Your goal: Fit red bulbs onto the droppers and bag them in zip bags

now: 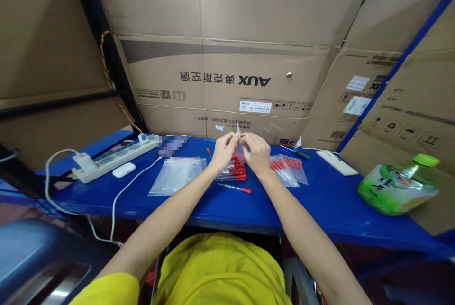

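My left hand (224,150) and my right hand (257,153) meet above the middle of the blue table, fingers pinching the upper part of a small clear plastic bag (239,154). Beneath them lies a pile of thin clear droppers with red bulbs (237,172), partly covered by my hands. One loose dropper (235,188) rests in front of the pile. Left of my left hand is a stack of clear plastic bags (176,177). Beside my right hand, several bags holding red-bulbed droppers (288,168) lie overlapping. Whether the pinched bag contains anything is unclear.
A power strip (117,157) with white cables and a white earbud case (124,169) are on the left. A screwdriver (300,153), a white flat slab (337,162) and a green drink bottle (396,186) stand or lie right. Cardboard panels (227,68) wall the back and sides.
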The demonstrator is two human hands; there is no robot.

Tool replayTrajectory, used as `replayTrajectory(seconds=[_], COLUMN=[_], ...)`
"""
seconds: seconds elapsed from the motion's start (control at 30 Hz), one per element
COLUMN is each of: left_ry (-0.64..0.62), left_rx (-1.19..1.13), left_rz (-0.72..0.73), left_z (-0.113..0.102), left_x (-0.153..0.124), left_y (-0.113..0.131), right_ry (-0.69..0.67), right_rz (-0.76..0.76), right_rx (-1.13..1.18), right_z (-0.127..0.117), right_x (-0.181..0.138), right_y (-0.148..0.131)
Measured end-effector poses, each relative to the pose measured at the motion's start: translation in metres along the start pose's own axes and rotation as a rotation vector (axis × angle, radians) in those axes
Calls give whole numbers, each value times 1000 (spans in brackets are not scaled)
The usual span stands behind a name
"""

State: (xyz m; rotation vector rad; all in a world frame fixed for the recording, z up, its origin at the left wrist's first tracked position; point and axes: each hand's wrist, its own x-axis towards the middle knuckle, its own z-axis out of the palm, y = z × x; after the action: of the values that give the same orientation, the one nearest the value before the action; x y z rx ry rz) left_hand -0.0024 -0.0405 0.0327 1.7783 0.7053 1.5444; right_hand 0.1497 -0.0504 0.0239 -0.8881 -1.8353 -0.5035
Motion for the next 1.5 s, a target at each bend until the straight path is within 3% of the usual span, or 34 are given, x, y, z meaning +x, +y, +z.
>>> replayTrajectory(seconds=[0.2, 0.5, 0.8, 0.97, 1.13, 1.37, 1.5], left_ry=[5, -13, 31, 101, 122, 32, 12], left_rx=[-95, -310, -174, -135, -132, -97, 13], left_rz=[-76, -241, -190, -108, -78, -2, 59], left_z=[-3, -7, -6, -7, -7, -6, -9], left_x=[5, 9, 10, 11, 12, 9, 5], left_y=[-6, -9, -16, -20, -18, -14, -11], right_ry=[-27, -60, -130, -158, -96, 19, 20], right_rz=[-98, -114, -95, -34, 112, 249, 343], right_rx=[-30, -20, -15, 103, 180, 380, 483], right_z=[-1, 1, -3, -4, 0, 5, 8], right_x=[1, 1, 4, 5, 4, 3, 3], right_y=[3, 5, 4, 3, 1, 1, 0])
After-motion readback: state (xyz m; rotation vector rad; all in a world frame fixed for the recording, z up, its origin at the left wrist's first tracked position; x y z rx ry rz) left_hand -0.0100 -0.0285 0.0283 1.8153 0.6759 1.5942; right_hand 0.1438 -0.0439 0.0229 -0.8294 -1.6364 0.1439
